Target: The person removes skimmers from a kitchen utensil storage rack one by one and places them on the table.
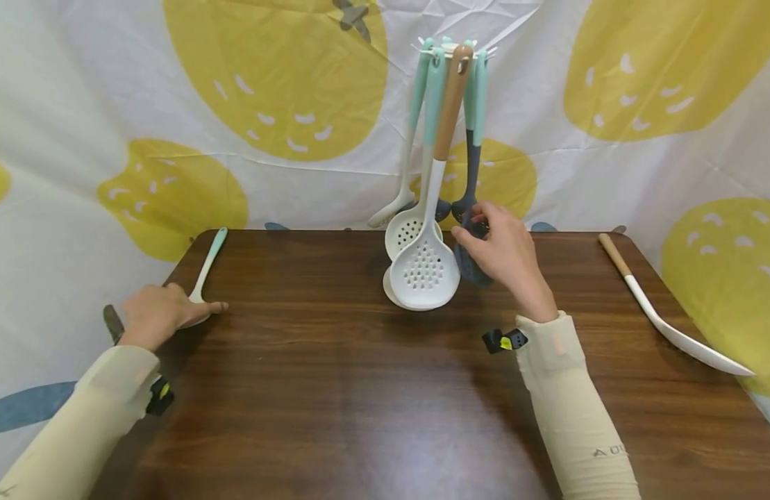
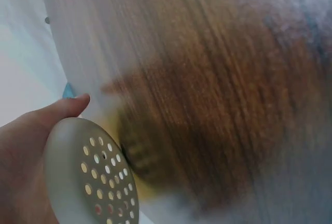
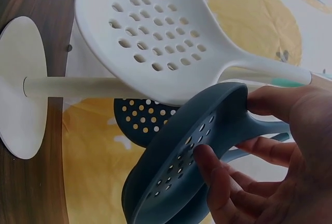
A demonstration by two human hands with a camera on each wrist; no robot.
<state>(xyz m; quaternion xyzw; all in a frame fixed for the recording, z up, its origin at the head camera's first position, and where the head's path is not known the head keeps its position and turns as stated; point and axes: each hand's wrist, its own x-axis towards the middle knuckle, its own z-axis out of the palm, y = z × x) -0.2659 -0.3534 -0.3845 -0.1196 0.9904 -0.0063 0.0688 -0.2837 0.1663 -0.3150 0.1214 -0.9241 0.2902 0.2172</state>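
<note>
At the table's left edge, my left hand [image 1: 160,312] grips a pale skimmer by its head, with its mint handle [image 1: 210,260] pointing away. In the left wrist view, its perforated head [image 2: 101,177] covers most of the fingers, and the thumb lies straight across near the neck. My right hand [image 1: 506,246] holds a dark blue-grey skimmer [image 3: 181,146] that hangs on the utensil stand. The thumb rests at its holed bowl, and other fingers curl about the neck. Just left of this hand hangs a white skimmer [image 1: 424,271] with a wood-coloured handle, its head overlapping paler utensils behind.
The stand has a round white base [image 3: 21,125], a pale pole [image 3: 78,87] and hooks at the top carrying several mint-handled utensils. A white utensil [image 1: 662,326] with a wood-coloured handle lies along the right edge of the brown table [image 1: 335,382]. Lemon-print cloth [image 1: 285,194] hangs behind.
</note>
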